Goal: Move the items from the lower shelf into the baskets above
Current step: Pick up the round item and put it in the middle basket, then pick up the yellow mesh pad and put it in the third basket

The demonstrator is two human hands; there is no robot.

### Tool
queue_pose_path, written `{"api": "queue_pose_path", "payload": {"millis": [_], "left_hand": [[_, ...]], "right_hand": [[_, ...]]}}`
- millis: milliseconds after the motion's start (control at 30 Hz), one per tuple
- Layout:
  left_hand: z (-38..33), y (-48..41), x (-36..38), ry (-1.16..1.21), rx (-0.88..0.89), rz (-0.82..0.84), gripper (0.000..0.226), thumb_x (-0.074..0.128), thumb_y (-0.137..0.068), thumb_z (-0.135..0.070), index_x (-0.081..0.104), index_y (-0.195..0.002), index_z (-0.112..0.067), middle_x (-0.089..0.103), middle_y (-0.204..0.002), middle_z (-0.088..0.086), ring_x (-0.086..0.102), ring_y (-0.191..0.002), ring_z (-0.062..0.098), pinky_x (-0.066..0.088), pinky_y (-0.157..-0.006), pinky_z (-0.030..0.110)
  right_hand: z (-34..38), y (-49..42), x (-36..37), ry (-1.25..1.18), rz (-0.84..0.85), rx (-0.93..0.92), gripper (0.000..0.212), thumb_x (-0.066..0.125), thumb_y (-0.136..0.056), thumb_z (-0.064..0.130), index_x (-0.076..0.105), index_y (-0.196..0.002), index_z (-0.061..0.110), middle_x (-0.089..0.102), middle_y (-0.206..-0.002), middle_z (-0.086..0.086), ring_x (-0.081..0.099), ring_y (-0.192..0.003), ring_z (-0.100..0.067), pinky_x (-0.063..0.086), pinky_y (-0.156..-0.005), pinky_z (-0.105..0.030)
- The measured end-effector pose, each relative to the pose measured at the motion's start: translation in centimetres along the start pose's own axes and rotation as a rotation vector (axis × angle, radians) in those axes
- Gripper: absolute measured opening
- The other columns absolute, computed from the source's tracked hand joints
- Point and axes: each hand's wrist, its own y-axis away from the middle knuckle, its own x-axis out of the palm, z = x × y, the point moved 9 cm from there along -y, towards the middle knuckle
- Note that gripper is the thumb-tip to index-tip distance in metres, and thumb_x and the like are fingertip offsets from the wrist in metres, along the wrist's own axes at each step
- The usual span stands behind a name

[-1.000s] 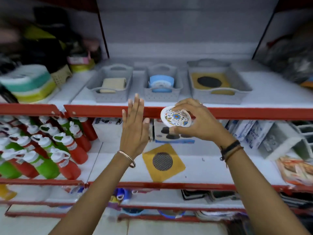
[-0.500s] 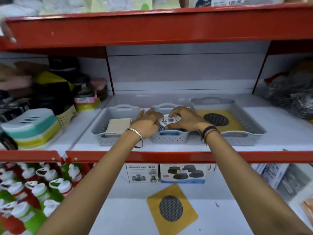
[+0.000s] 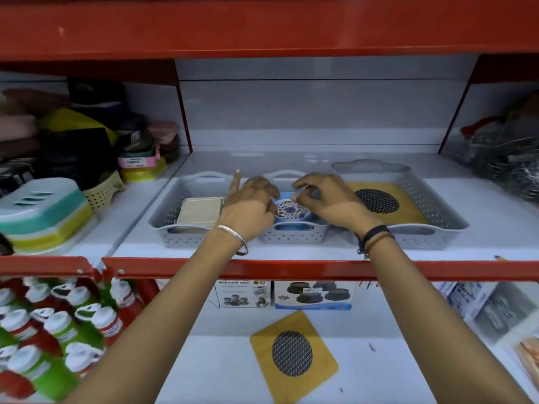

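A round patterned disc (image 3: pixel 291 210) lies on top of blue discs inside the middle grey basket (image 3: pixel 291 238) on the upper shelf. My left hand (image 3: pixel 250 201) curls onto its left edge, index finger pointing up. My right hand (image 3: pixel 329 199) pinches its far right edge with thumb and fingertips. The left basket (image 3: pixel 163 227) holds a cream box (image 3: pixel 201 211). The wide right basket (image 3: pixel 443 220) holds a yellow mat with a black mesh circle (image 3: pixel 376 201). On the lower shelf lie another yellow mesh mat (image 3: pixel 291 354) and two printed boxes (image 3: pixel 313 294).
The red shelf edge (image 3: pixel 291 269) runs under my wrists, and a red shelf front hangs overhead. Stacked soap cases (image 3: pixel 38 211) and dark goods fill the upper left. Red and green bottles (image 3: pixel 58 330) crowd the lower left. Wire items (image 3: pixel 501 158) sit at the upper right.
Both hands rose from the lower shelf to the middle basket with the patterned disc, which now rests on the blue discs. My view tilted upward.
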Motion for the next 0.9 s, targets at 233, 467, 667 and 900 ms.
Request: {"api": "queue_pose_path", "payload": {"millis": [233,467,667,900], "left_hand": [[-2.2,8.7,-4.9,0.301,0.074,-0.470,0.031,0.043,-0.092,-0.019,0.058,-0.119,-0.014,0.057,-0.132,0.001,0.035,-0.136,0.015,0.015,-0.118,0.039],[-3.5,17.9,1.9,0.424,0.031,-0.541,0.027,0.045,-0.089,-0.011,0.065,-0.108,-0.007,0.066,-0.118,0.006,0.050,-0.122,0.016,0.032,-0.107,0.035],[-2.2,21.3,12.9,0.417,-0.240,-0.127,0.032,0.045,-0.089,-0.018,0.057,-0.117,-0.007,0.060,-0.120,0.013,0.054,-0.111,0.028,0.044,-0.093,0.037],[-0.8,27.4,27.0,0.173,-0.615,0.664,0.037,0.042,-0.092,-0.018,0.043,-0.122,0.002,0.050,-0.126,0.022,0.051,-0.115,0.039,0.043,-0.094,0.047]], "right_hand": [[5.2,10.0,-5.0,-0.128,-0.362,-0.296,0.021,0.065,-0.087,0.024,0.067,-0.102,0.010,0.069,-0.097,0.001,0.062,-0.085,-0.007,0.047,-0.080,-0.015],[1.5,18.1,3.0,-0.387,-0.126,-0.098,0.017,0.065,-0.087,0.018,0.068,-0.102,0.011,0.068,-0.099,0.001,0.063,-0.088,-0.003,0.048,-0.079,-0.014],[-6.0,22.1,12.9,-0.356,0.094,0.206,0.021,0.061,-0.089,0.021,0.065,-0.108,0.014,0.067,-0.105,-0.005,0.061,-0.090,-0.011,0.044,-0.076,-0.012],[-14.8,26.5,22.4,-0.036,0.382,0.614,0.051,0.059,-0.087,0.021,0.044,-0.133,0.004,0.049,-0.134,-0.020,0.044,-0.124,-0.037,0.040,-0.102,-0.044]]}}
